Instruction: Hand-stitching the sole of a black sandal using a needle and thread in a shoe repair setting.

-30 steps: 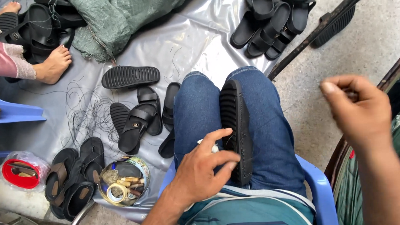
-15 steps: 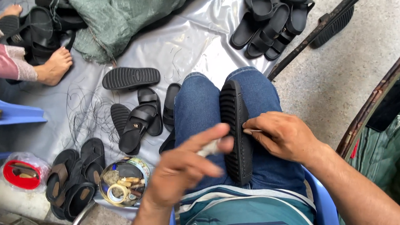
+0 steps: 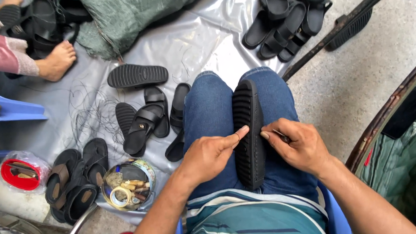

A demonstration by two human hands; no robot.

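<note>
Left hand (image 3: 209,155), loosely curled, fingers the black sole (image 3: 248,134) between both knees.

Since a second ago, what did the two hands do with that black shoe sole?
The right hand came down from the air onto the black sole, pinching a thin tool against its right edge. The left hand stretched its forefinger onto the sole's left edge. The sole stayed on the lap, and the sandals on the sheet stayed put.
</note>
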